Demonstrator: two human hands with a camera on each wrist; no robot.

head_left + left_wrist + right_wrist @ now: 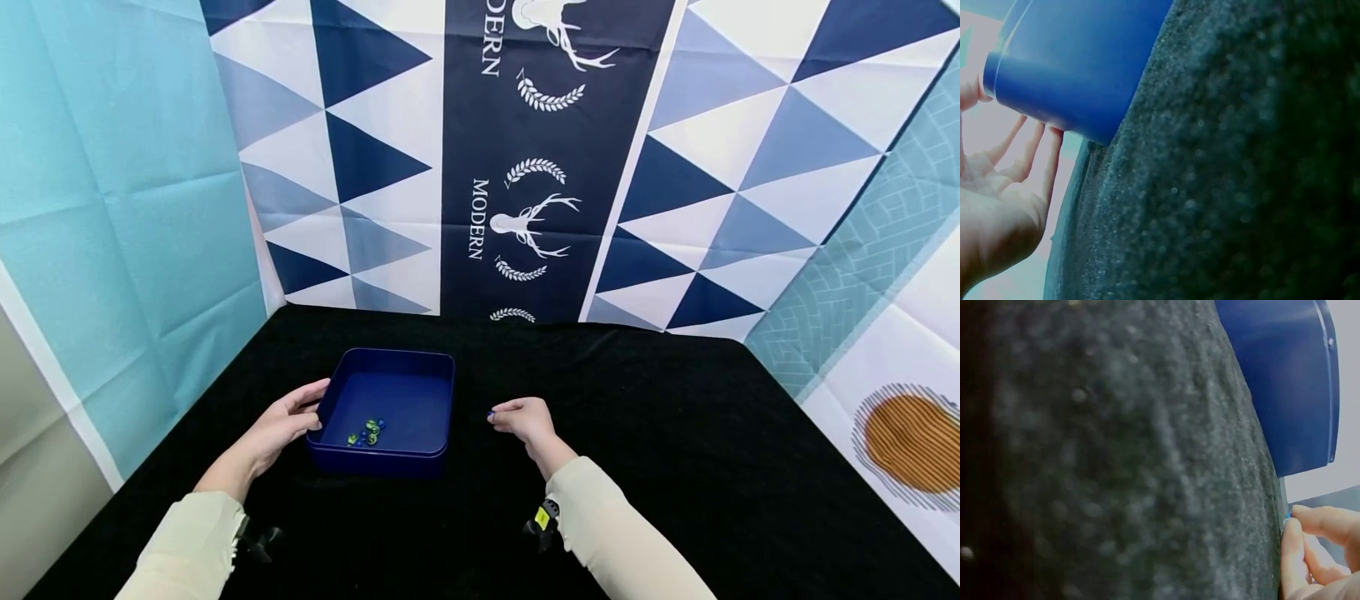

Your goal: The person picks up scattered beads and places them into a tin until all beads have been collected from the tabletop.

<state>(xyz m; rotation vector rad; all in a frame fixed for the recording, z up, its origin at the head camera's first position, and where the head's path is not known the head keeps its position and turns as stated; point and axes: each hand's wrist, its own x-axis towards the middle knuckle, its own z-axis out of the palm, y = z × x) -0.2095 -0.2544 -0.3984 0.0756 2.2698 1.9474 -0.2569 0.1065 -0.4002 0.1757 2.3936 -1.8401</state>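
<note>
A dark blue rectangular box [393, 404] with an open top stands on the black cloth. Inside, near its front left corner, lie several green and blue marbles [371, 430]. My left hand [283, 425] touches the box's left side; the left wrist view shows the thumb at the rim and fairly straight fingers [1052, 162] against the outer wall. To the right of the box, my right hand [525, 423] pinches a small blue marble [491, 413] between thumb and fingertips, low over the cloth. Only a sliver of that marble [1288, 516] shows in the right wrist view.
Black cloth [637, 467] covers the table and reaches back to a patterned blue and white curtain [382, 167]. Light blue fabric [127, 208] hangs at the left, and another printed sheet [892, 350] hangs at the right.
</note>
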